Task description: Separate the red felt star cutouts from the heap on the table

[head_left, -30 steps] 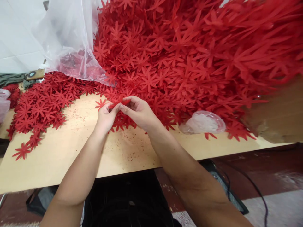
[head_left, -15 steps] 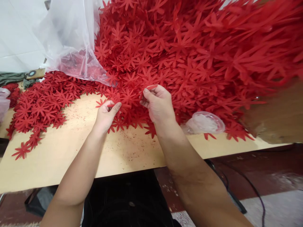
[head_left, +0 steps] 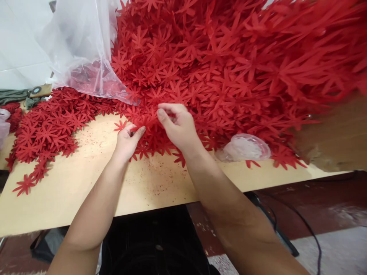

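Note:
My left hand (head_left: 126, 141) is closed in a pinch on a red flower-shaped cutout (head_left: 121, 125), whose petals stick out past the fingers and thumb. To its right, my right hand (head_left: 178, 125) hovers just over the pile's front part. Its thumb and index finger are held loosely apart, the other fingers are bent, and no piece shows in it. Behind and around both hands rises a large heap of red flower-shaped cutouts (head_left: 200, 72) with long narrow petals.
A clear plastic bag (head_left: 86, 57) hangs over the heap at left. A smaller pile (head_left: 47, 130) spreads at the left end. A clear plastic container (head_left: 243, 147) lies right of my right arm. Red crumbs dot the wooden table (head_left: 155, 191); a brown board (head_left: 335, 133) stands at right.
My right hand has moved left, closer to my left hand, and the red piece seen in its fingers before no longer shows. My left hand has barely moved.

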The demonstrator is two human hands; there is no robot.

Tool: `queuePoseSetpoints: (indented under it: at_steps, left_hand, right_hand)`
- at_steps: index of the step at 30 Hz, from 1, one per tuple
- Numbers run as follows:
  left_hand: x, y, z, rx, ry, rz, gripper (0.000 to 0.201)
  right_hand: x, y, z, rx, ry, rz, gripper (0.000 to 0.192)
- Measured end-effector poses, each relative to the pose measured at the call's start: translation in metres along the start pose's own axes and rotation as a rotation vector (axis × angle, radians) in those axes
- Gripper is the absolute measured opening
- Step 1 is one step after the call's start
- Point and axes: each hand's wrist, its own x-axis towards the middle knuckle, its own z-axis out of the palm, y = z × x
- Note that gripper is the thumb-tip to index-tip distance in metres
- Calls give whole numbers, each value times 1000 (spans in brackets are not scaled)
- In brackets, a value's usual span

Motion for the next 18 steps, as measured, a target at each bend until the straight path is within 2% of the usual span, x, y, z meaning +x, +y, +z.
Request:
queuePoseSetpoints:
  at_steps: [3,5,8,12,15,18]
  left_hand:
    - [0,0,0,24,-3,4,24]
    - [0,-1,-1,38,5,10,31]
    - [0,-1,-1,40,-6,6,39]
    - [-1,4,-1,104,-27,73,48]
    - [-2,10,-3,169,-5,105,46]
    - [-4,14,-2,127,7,60,36]
  right_hand:
    - [-9,-12,11,248,-308,124,44]
    - [-12,-17,17,369,-394,188,44]
    - [-10,-20,19,411,-350,174,41]
    - [5,-15,6,322,-147,97,38]
    - [16,-9,-10,354,-13,148,37]
    - [17,-11,-19,311,-66,157,36]
